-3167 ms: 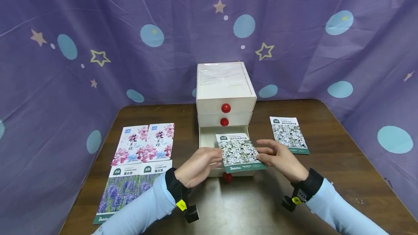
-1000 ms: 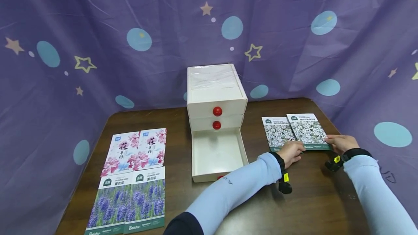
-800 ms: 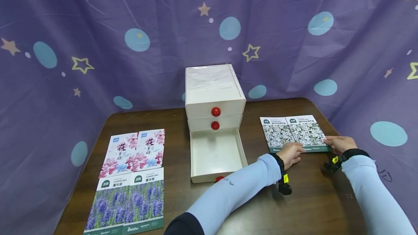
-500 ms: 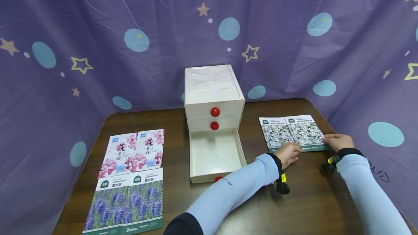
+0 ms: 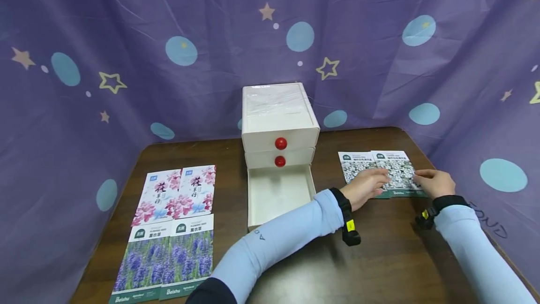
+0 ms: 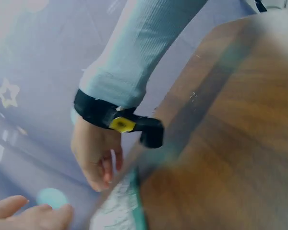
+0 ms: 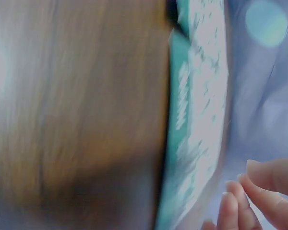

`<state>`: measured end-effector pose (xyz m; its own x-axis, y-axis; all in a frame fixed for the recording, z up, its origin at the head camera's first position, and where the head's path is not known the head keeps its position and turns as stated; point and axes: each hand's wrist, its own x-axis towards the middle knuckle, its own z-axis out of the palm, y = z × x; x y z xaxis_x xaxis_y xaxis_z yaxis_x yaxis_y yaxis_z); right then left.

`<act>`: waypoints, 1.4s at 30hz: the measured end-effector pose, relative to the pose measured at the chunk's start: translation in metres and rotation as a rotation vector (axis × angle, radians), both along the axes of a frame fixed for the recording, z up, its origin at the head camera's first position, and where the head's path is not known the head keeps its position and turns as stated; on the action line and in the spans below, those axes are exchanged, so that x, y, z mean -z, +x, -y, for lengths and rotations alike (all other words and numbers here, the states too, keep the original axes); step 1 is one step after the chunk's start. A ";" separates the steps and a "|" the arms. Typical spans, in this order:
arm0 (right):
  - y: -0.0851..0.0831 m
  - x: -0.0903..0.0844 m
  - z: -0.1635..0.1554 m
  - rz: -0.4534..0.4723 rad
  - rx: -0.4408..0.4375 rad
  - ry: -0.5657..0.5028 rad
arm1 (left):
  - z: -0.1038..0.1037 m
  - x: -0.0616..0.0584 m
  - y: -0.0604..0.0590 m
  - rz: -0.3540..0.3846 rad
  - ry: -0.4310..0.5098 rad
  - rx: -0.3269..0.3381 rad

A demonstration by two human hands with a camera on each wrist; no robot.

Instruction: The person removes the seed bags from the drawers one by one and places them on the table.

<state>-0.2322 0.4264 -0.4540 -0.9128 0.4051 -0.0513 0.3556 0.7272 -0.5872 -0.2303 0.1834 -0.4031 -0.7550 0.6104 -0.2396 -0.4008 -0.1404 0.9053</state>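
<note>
Two flower seed packets with white blossoms, a left one and a right one, lie side by side at the table's right. My left hand hovers over the left packet's lower part, fingers loosely extended and holding nothing; it covers some of that packet. At the right packet's right edge is my right hand, its fingers loosely bent. In the right wrist view the right hand appears apart from the blurred packet, with nothing between thumb and fingers.
A white drawer cabinet with red knobs stands at the back middle. Its bottom drawer is pulled out, partly behind my left sleeve. Pink-flower packets and lavender packets lie at the left. A purple curtain surrounds the table.
A white-flower packet held over the drawer was carried right and laid beside the other. Both hands pressed at its lower edge; now the left has lifted back leftward and the right has come off.
</note>
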 end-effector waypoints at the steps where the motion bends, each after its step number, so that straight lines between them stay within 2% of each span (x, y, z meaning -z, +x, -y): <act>1: 0.001 -0.002 0.005 -0.025 -0.023 0.008 | 0.008 -0.003 0.001 -0.056 -0.024 0.021; 3: 0.003 -0.007 0.017 -0.078 -0.084 0.041 | 0.023 -0.008 0.003 -0.182 -0.078 0.043; 5: 0.005 -0.014 0.033 -0.125 -0.142 0.073 | 0.038 -0.012 0.005 -0.317 -0.137 0.042; 8: 0.011 -0.026 0.058 -0.174 -0.225 0.115 | 0.061 -0.019 0.009 -0.473 -0.199 0.026; 14: 0.035 -0.054 0.118 -0.283 -0.376 0.152 | 0.107 -0.028 0.020 -0.698 -0.263 0.002; 18: 0.062 -0.064 0.163 -0.370 -0.478 0.150 | 0.136 -0.033 0.025 -0.824 -0.291 -0.064; 21: 0.085 -0.066 0.193 -0.387 -0.546 0.119 | 0.157 -0.038 0.026 -0.898 -0.295 -0.144; 23: 0.099 -0.065 0.211 -0.348 -0.595 0.044 | 0.171 -0.041 0.024 -0.973 -0.294 -0.225; 26: 0.117 -0.058 0.233 -0.244 -0.686 -0.104 | 0.193 -0.046 0.016 -1.113 -0.290 -0.375; 29: 0.127 -0.040 0.249 -0.131 -0.771 -0.257 | 0.215 -0.051 0.002 -1.259 -0.310 -0.557; 31: 0.129 -0.025 0.258 -0.024 -0.802 -0.428 | 0.230 -0.053 -0.011 -1.319 -0.333 -0.681; 33: 0.126 -0.010 0.265 0.115 -0.780 -0.639 | 0.244 -0.054 -0.023 -1.334 -0.362 -0.784; 35: 0.122 0.002 0.272 0.258 -0.716 -0.860 | 0.256 -0.052 -0.033 -1.307 -0.389 -0.841; 36: 0.119 0.007 0.275 0.316 -0.672 -0.949 | 0.261 -0.051 -0.038 -1.279 -0.397 -0.850; 38: 0.115 0.014 0.282 0.381 -0.603 -1.062 | 0.269 -0.047 -0.044 -1.211 -0.420 -0.836; 42: 0.107 0.019 0.294 0.414 -0.538 -1.167 | 0.276 -0.037 -0.051 -1.073 -0.456 -0.779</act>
<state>-0.1250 0.1322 -0.4735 -0.7772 -0.4639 -0.4252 0.4866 -0.0145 -0.8735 -0.2810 -0.0926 -0.3657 -0.7986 -0.0193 0.6015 0.5500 0.3823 0.7425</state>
